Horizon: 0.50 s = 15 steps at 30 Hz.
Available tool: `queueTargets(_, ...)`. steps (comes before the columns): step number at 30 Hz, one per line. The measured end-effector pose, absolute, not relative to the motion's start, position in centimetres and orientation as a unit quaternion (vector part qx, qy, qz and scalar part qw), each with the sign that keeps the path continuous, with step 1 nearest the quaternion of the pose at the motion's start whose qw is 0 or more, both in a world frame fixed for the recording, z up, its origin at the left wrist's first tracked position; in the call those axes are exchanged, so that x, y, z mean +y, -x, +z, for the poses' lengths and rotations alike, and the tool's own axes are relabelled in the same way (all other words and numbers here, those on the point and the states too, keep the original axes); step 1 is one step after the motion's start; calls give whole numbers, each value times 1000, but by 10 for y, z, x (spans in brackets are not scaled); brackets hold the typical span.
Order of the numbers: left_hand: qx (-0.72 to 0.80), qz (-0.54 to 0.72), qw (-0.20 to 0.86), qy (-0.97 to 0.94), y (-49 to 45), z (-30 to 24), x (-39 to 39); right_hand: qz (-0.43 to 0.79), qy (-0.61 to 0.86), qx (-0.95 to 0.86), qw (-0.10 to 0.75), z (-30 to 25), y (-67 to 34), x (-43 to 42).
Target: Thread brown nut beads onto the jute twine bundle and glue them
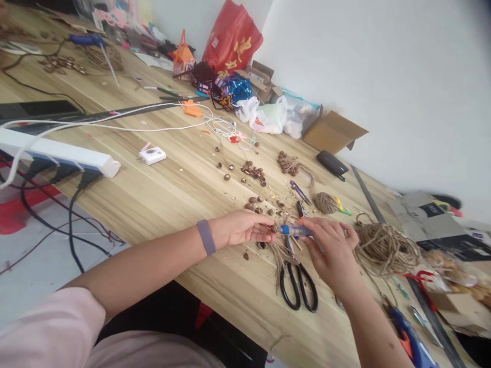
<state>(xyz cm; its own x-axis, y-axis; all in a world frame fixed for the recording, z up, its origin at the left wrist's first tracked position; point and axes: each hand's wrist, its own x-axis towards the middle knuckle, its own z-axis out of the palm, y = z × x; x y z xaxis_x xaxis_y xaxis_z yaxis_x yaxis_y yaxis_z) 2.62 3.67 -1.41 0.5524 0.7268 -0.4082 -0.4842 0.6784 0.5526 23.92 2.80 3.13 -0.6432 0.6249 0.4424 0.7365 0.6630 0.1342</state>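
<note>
My left hand, with a purple band at the wrist, pinches a small brown piece that looks like a nut shell; my fingers cover part of it. My right hand grips a clear tube with a blue tip, like a glue tube. Its tip points left and is at the brown piece; whether they touch I cannot tell. Strands of twine hang below my fingers. Black-handled scissors lie under the hands. Brown nut shells are scattered just beyond my left hand.
More shells lie farther back, near a small twine ball and a purple pen. A big twine coil is at right. A power strip with cables stands at left, a glue gun behind it. Bags and boxes line the wall.
</note>
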Motion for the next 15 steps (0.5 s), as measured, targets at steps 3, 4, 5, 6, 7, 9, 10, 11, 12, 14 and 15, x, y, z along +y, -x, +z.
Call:
queueTargets(3,321,353,856,-198,-26,-13,36,-154,380,-894,181,32,-240,28)
queueTargets(4,321,353,856,-200,-26,-12,36,-155,379,-894,179,33,-240,28)
queueTargets(5,321,354,855,-203,-26,-12,35,-155,379,-895,177,33,-241,29)
queueTargets(6,320,355,854,-204,-26,-12,35,-154,380,-895,176,33,-241,29)
queueTargets(7,321,357,853,-206,-26,-12,35,-151,382,-894,176,33,-241,29)
queueTargets(9,324,360,850,-207,-25,-12,34,-145,390,-891,181,32,-241,28)
queueTargets(10,327,362,848,-208,-25,-12,34,-140,395,-889,185,31,-242,28)
queueTargets(11,329,364,846,-208,-25,-11,34,-134,402,-886,189,30,-242,27)
queueTargets(12,331,365,844,-210,-25,-11,34,-127,411,-882,193,28,-242,27)
queueTargets(14,336,368,840,-215,-24,-11,34,-102,434,-871,206,22,-244,26)
queueTargets(15,338,370,838,-216,-24,-10,34,-85,446,-864,220,19,-245,26)
